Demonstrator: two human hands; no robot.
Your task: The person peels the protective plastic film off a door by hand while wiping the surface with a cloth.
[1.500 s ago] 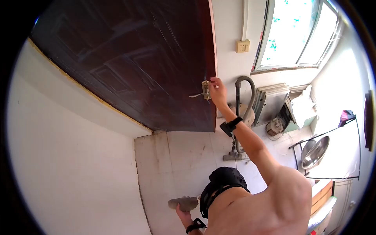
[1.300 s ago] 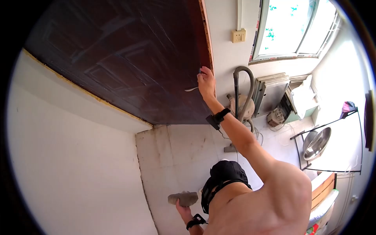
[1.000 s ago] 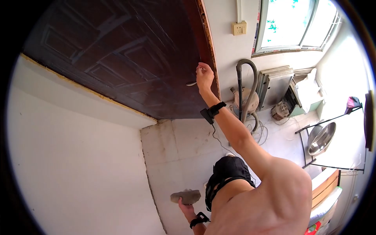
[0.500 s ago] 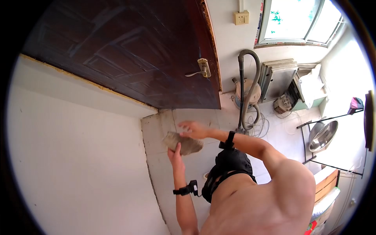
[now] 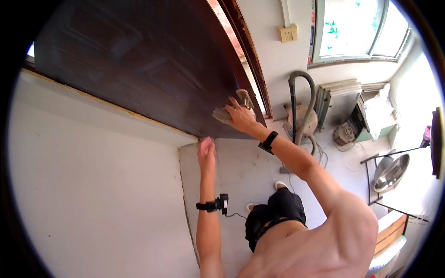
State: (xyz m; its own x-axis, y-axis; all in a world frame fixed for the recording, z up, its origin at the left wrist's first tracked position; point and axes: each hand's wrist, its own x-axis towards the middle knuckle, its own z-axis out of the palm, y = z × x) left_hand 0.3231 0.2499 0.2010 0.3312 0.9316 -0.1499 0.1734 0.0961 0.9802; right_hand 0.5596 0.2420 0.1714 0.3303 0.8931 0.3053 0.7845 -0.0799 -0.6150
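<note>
The right hand (image 5: pixel 242 117) covers much of a grey piece (image 5: pixel 222 116), so its full shape and how the fingers grip it cannot be made out; the lower part of the door handle (image 5: pixel 244 96) is hidden there too. Blur softens the left hand (image 5: pixel 206 151), and its fingers cannot be told apart. The picture's top edge cuts off the door (image 5: pixel 139 69) and the window (image 5: pixel 352 28). The right arm hides part of the vacuum cleaner (image 5: pixel 303 120). Its base shows only in part.
</note>
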